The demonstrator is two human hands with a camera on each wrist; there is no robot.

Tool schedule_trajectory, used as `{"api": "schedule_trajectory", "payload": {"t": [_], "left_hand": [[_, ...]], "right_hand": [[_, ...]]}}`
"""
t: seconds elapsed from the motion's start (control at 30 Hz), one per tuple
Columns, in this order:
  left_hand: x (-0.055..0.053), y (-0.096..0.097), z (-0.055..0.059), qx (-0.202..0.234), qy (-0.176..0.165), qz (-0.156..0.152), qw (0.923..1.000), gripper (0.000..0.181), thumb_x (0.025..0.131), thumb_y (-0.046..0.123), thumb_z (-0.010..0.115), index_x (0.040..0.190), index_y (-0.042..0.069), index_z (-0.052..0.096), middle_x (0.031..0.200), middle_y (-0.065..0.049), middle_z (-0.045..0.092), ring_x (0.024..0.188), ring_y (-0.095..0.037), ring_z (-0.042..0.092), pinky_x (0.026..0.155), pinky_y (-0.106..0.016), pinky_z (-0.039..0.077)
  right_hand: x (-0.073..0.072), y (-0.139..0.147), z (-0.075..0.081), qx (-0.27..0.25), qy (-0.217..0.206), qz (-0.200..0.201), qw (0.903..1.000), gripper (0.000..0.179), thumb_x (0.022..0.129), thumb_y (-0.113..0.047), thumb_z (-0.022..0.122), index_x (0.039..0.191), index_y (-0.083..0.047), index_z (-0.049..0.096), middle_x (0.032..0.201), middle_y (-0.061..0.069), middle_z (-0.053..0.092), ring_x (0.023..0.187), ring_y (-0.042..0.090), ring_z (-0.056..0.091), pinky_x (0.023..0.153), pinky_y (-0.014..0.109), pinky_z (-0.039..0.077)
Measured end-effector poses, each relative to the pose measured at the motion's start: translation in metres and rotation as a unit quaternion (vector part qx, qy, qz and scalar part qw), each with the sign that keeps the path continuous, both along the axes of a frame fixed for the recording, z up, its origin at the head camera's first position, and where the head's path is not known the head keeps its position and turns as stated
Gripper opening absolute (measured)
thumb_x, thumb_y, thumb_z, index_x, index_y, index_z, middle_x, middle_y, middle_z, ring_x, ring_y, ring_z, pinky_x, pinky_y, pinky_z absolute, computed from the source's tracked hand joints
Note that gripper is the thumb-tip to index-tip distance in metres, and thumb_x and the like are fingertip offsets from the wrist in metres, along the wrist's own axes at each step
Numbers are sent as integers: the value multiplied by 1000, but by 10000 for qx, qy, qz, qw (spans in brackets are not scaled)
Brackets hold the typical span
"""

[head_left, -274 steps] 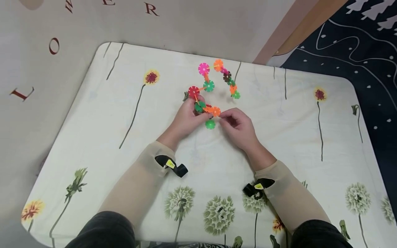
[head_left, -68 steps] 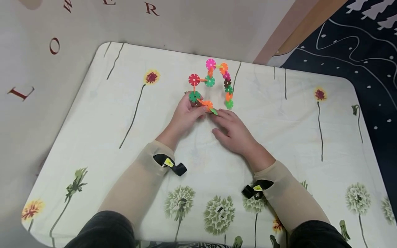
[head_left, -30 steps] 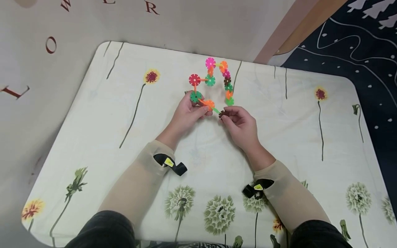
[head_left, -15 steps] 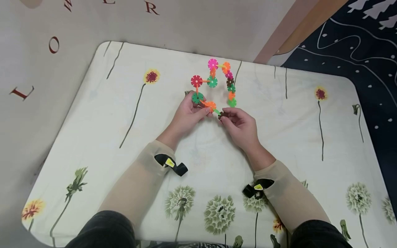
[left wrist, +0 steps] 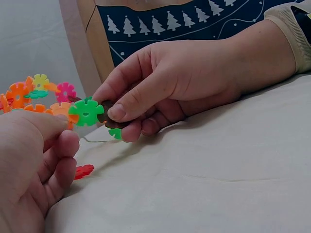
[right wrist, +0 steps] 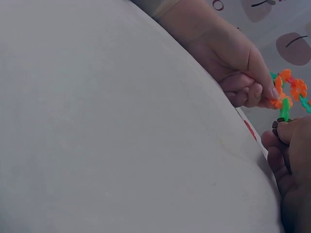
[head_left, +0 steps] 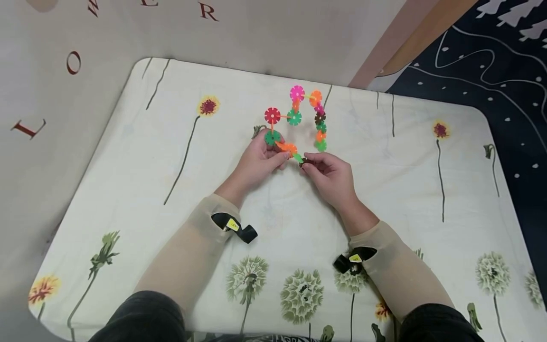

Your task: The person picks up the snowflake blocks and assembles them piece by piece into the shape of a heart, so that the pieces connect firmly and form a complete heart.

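Note:
A chain of notched plastic interlocking discs, with a red disc [head_left: 272,115] and a dark green disc [head_left: 272,138] on its left side, curves above the table. My left hand [head_left: 258,159] pinches it by an orange disc [head_left: 288,149] near its front end. A light green disc [left wrist: 86,112] sticks out from that orange one toward my right hand. Between thumb and fingers, my right hand [head_left: 331,178] pinches a brown disc [left wrist: 103,116], its edge meeting the light green disc. Most of the brown disc is hidden by the fingers.
The chain's far end hangs on the right with another light green disc [head_left: 321,145]. A loose red disc [left wrist: 84,171] lies on the table below my left hand. The table wears a flower-print cloth [head_left: 384,190]; a pale wall [head_left: 265,42] stands right behind it.
Earlier my right hand held nothing near the chain's end and the light green disc was lower. That disc then joined the orange one; my right hand brought the brown disc against it.

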State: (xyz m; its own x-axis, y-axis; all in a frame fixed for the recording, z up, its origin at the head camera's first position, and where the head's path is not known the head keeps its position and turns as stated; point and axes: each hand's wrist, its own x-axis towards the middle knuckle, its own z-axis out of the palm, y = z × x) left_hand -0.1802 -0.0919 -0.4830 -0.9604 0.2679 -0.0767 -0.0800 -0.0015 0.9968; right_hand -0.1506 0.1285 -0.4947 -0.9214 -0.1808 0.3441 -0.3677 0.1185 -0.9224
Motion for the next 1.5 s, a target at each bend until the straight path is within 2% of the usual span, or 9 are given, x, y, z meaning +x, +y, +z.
{"api": "schedule_trajectory", "payload": {"t": [0.2, 0.33, 0.5, 0.7, 0.9, 1.03, 1.17, 1.33, 1.5], "left_hand": [[0, -1, 0, -353, 165, -140, 9991, 30, 101, 10, 75, 122, 11, 54, 100, -11, 64, 69, -27, 59, 62, -29, 51], [-1, 0, -1, -476, 225, -204, 9984, 29, 101, 10, 75, 122, 10, 54, 105, -10, 65, 69, -27, 60, 61, -29, 52], [-1, 2, 0, -179, 199, -169, 9995, 31, 102, 5, 71, 127, 7, 52, 109, -13, 64, 78, -26, 65, 70, -29, 56], [-1, 2, 0, 92, 207, -27, 9997, 40, 99, 1, 74, 133, 4, 53, 117, -13, 66, 95, -25, 67, 85, -30, 58], [0, 1, -1, -144, 58, -306, 9994, 47, 93, 3, 82, 135, 5, 61, 121, -11, 72, 108, -24, 69, 98, -34, 56], [0, 2, -1, -355, 178, -450, 9982, 51, 90, 6, 86, 135, 6, 62, 119, -9, 72, 104, -24, 69, 94, -35, 57], [0, 3, -1, -268, 195, -477, 9983, 51, 88, 6, 89, 130, 6, 60, 117, -10, 73, 103, -24, 71, 94, -35, 58], [1, 3, -2, -304, 346, -406, 9981, 44, 86, 4, 89, 118, 6, 59, 114, -10, 73, 105, -24, 73, 96, -35, 58], [0, 0, -3, -148, 235, -246, 9993, 45, 88, -3, 85, 119, 6, 54, 117, -11, 73, 104, -26, 75, 90, -33, 60]], "right_hand": [[0, 1, 0, 285, 98, 38, 9995, 24, 91, 14, 77, 114, 11, 76, 100, 22, 78, 80, 22, 78, 78, 29, 62], [0, 2, 0, 417, 165, 61, 9990, 24, 91, 13, 77, 115, 9, 77, 101, 20, 78, 81, 22, 78, 77, 28, 62], [-1, 1, 1, 370, 185, 69, 9991, 24, 92, 12, 76, 116, 10, 76, 103, 20, 78, 83, 22, 78, 79, 28, 62], [-1, -1, 3, 353, 241, 81, 9991, 26, 94, 13, 74, 119, 11, 73, 106, 21, 77, 88, 12, 76, 81, 28, 61], [0, 0, 2, 362, 350, 343, 9981, 31, 93, 15, 73, 123, 11, 71, 111, 21, 74, 98, 17, 74, 83, 28, 61], [1, 1, 1, 424, 549, 336, 9970, 32, 91, 15, 76, 123, 8, 74, 109, 20, 67, 94, 20, 72, 82, 26, 60], [0, 1, 0, 457, 706, 336, 9959, 34, 89, 14, 78, 122, 7, 76, 106, 20, 64, 89, 18, 70, 80, 23, 59], [0, -1, 0, 672, 817, 298, 9939, 39, 87, 13, 80, 125, 3, 76, 108, 19, 68, 90, 16, 67, 79, 20, 56], [-2, -3, 1, 742, 893, 271, 9929, 42, 85, 16, 81, 126, 7, 74, 108, 22, 70, 91, 24, 68, 79, 19, 56]]}}
